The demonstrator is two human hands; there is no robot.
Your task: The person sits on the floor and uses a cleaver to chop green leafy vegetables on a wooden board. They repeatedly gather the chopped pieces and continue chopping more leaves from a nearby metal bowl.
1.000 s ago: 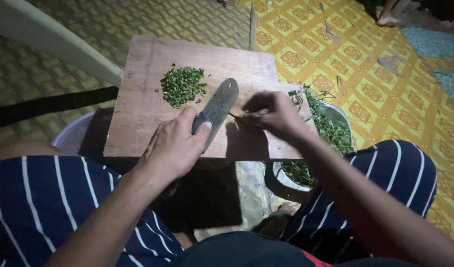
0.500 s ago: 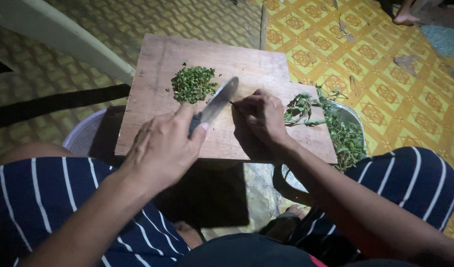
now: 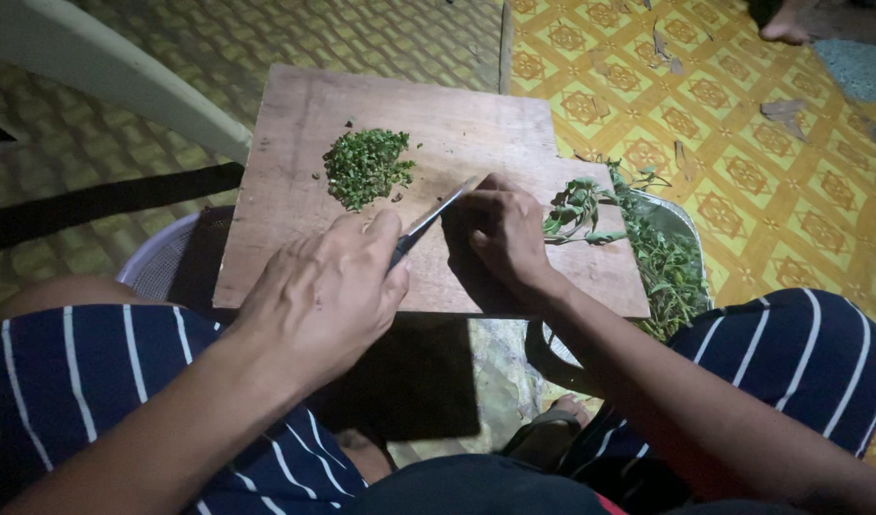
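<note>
A wooden cutting board [image 3: 304, 200] lies across my lap over a basket. My left hand [image 3: 328, 291] grips a knife [image 3: 436, 216] with its blade on edge against the board. Right beside the blade, my right hand [image 3: 500, 234] presses down a bunch of green leafy stems [image 3: 576, 210] that trails off to the right. A small pile of chopped greens [image 3: 366, 167] sits on the board's upper middle, just left of the knife tip.
A metal bowl [image 3: 677, 224] of leafy greens stands at the board's right edge. A white mesh basket [image 3: 156, 267] shows under the board's left side. Yellow patterned flooring lies around, with a pale slanted beam [image 3: 104, 67] upper left and another person's foot [image 3: 786, 29] top right.
The knife has turned from lying flat to standing on edge beside my right hand. My right hand has drawn the stems further onto the board, and the view shifted slightly.
</note>
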